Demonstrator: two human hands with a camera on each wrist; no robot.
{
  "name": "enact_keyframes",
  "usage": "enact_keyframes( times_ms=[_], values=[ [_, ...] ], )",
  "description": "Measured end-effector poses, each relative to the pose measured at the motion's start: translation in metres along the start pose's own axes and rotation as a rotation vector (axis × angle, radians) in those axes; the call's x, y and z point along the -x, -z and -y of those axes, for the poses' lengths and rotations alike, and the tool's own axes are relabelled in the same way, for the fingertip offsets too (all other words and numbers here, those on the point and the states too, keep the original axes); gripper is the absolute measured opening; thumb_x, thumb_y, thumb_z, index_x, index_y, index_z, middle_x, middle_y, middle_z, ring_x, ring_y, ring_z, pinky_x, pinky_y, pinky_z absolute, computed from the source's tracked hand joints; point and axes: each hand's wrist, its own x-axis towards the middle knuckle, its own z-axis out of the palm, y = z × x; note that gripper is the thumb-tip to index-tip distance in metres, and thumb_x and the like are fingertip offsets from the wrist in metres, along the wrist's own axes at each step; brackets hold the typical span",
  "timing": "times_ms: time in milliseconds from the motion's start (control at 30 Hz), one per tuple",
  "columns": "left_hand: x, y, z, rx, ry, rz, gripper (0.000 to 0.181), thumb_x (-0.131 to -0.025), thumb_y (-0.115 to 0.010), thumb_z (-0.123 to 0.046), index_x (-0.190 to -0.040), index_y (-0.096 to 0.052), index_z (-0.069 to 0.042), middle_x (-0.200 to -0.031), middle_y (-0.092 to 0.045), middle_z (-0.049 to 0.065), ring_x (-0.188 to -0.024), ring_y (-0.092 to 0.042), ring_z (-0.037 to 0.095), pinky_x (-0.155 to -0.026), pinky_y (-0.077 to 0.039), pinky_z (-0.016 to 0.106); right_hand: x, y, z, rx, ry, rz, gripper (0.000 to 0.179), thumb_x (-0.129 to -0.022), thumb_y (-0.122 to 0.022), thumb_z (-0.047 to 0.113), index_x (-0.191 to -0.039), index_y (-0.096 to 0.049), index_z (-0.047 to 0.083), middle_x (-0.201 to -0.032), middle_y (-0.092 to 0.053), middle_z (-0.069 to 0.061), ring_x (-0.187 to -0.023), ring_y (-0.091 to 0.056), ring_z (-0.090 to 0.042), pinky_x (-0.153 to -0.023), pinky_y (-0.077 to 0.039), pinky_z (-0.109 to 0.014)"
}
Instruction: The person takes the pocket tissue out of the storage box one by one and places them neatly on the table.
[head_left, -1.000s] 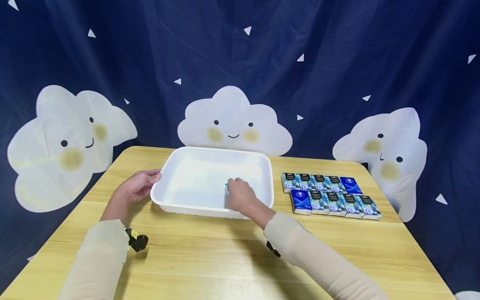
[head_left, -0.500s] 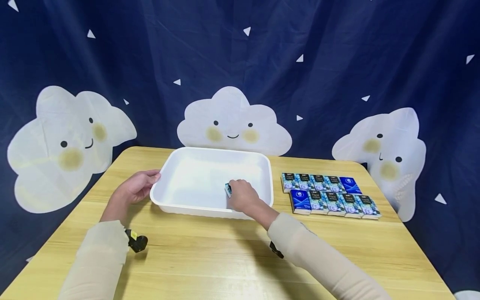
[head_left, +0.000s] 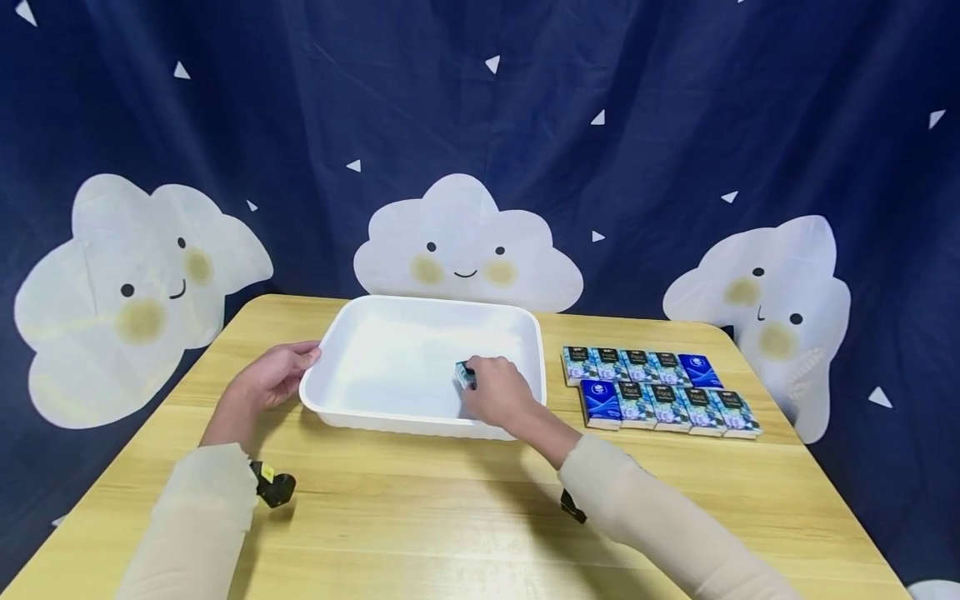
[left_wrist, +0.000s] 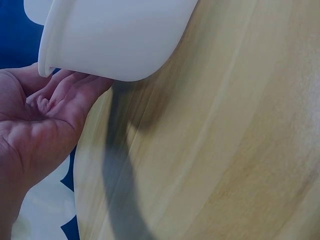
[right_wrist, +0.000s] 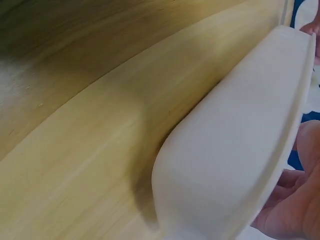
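Note:
A white plastic tray (head_left: 390,367) with a rounded rim stands on the wooden table. At its left end my left hand (head_left: 279,375) grips the rim, thumb at the edge and fingers under it, as the left wrist view shows. My right hand (head_left: 498,393) is inside the tray, toward its right side, and holds a small pocket tissue pack (head_left: 462,375). Only one end of that pack shows past the fingers. From the right wrist, the tray wall (right_wrist: 225,135) hides the pack and part of the hand (right_wrist: 300,200).
Right of the tray lie two rows of pocket tissue packs, several with a floral print (head_left: 636,405) and two plain blue, one being the front-left blue pack (head_left: 602,403). A dark blue curtain with white clouds (head_left: 467,250) hangs behind the table (head_left: 420,517).
My right hand has shifted slightly to the right within the tray, and more of the tissue pack's end shows. The left hand stays on the rim.

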Motion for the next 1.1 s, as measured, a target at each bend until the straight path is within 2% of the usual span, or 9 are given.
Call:
enact_keyframes(
  times_ms=[167, 367, 467, 567, 667, 733, 867, 1033, 1100],
  values=[
    [-0.002, 0.001, 0.001, 0.002, 0.005, 0.000, 0.059, -0.111, -0.038, -0.016, -0.159, -0.013, 0.007, -0.099, -0.067, -0.011, -0.093, -0.067, 0.003, -0.085, -0.060, 0.023, 0.005, 0.013, -0.009, 0.010, 0.041, -0.106, 0.024, -0.090, -0.067, 0.007, -0.112, -0.072, 0.000, -0.093, -0.073, -0.013, -0.063, -0.055, -0.016, -0.055, -0.046, -0.026],
    [-0.003, 0.003, 0.002, 0.007, 0.005, -0.002, 0.058, -0.111, -0.038, -0.016, -0.160, -0.014, 0.005, -0.100, -0.068, -0.012, -0.092, -0.068, 0.003, -0.085, -0.060, 0.023, 0.011, 0.038, -0.016, 0.026, 0.050, -0.203, 0.038, -0.091, -0.067, 0.013, -0.127, -0.069, 0.001, -0.109, -0.074, -0.017, -0.076, -0.064, -0.022, -0.066, -0.057, -0.036],
    [-0.003, 0.003, 0.002, 0.010, 0.005, 0.000, 0.059, -0.111, -0.038, -0.016, -0.160, -0.014, 0.005, -0.100, -0.067, -0.012, -0.092, -0.067, 0.003, -0.085, -0.060, 0.023, 0.015, 0.051, -0.022, 0.018, 0.060, -0.225, 0.040, -0.091, -0.066, 0.013, -0.129, -0.067, 0.000, -0.109, -0.074, -0.019, -0.072, -0.064, -0.022, -0.061, -0.055, -0.034],
    [-0.003, 0.003, 0.002, 0.009, 0.009, 0.004, 0.059, -0.111, -0.038, -0.017, -0.160, -0.013, 0.004, -0.101, -0.067, -0.012, -0.093, -0.067, 0.003, -0.086, -0.060, 0.024, 0.019, 0.060, -0.030, 0.014, 0.058, -0.237, 0.039, -0.092, -0.064, 0.012, -0.130, -0.067, -0.001, -0.106, -0.074, -0.020, -0.058, -0.055, -0.017, -0.050, -0.047, -0.029],
    [-0.002, 0.004, 0.002, 0.005, 0.013, 0.004, 0.060, -0.111, -0.038, -0.017, -0.160, -0.012, 0.004, -0.102, -0.066, -0.012, -0.094, -0.067, 0.003, -0.087, -0.060, 0.024, 0.023, 0.068, -0.039, 0.020, 0.047, -0.242, 0.040, -0.093, -0.063, 0.012, -0.131, -0.066, -0.002, -0.084, -0.073, -0.016, -0.045, -0.039, -0.012, -0.043, -0.035, -0.027],
    [-0.002, 0.004, 0.002, 0.001, 0.017, 0.001, 0.060, -0.111, -0.038, -0.018, -0.160, -0.012, 0.003, -0.103, -0.066, -0.012, -0.095, -0.066, 0.002, -0.088, -0.059, 0.024, 0.027, 0.072, -0.045, 0.026, 0.032, -0.239, 0.040, -0.094, -0.062, 0.013, -0.131, -0.066, -0.001, -0.067, -0.065, -0.010, -0.042, -0.033, -0.011, -0.042, -0.032, -0.026],
    [-0.001, 0.003, 0.001, -0.004, 0.015, 0.002, 0.060, -0.111, -0.039, -0.018, -0.160, -0.012, 0.004, -0.104, -0.064, -0.012, -0.095, -0.066, 0.002, -0.088, -0.059, 0.024, 0.035, 0.079, -0.058, 0.044, 0.003, -0.241, 0.041, -0.094, -0.062, 0.014, -0.132, -0.065, -0.002, -0.050, -0.048, -0.001, -0.039, -0.031, -0.011, -0.041, -0.032, -0.027],
    [-0.001, 0.001, 0.000, 0.000, 0.008, 0.002, 0.060, -0.110, -0.039, -0.016, -0.160, -0.012, 0.005, -0.102, -0.065, -0.012, -0.094, -0.066, 0.002, -0.087, -0.059, 0.023, 0.049, 0.078, -0.078, 0.126, 0.028, -0.257, 0.038, -0.093, -0.062, 0.012, -0.127, -0.067, -0.004, -0.064, -0.059, -0.007, -0.041, -0.035, -0.012, -0.043, -0.034, -0.028],
    [0.000, 0.001, -0.001, -0.002, 0.008, 0.001, 0.061, -0.110, -0.040, -0.016, -0.160, -0.012, 0.005, -0.101, -0.065, -0.012, -0.094, -0.066, 0.002, -0.087, -0.059, 0.023, 0.054, 0.075, -0.085, 0.178, 0.055, -0.255, 0.030, -0.093, -0.064, 0.012, -0.117, -0.071, -0.004, -0.072, -0.064, -0.010, -0.045, -0.040, -0.012, -0.045, -0.038, -0.029]
  ],
)
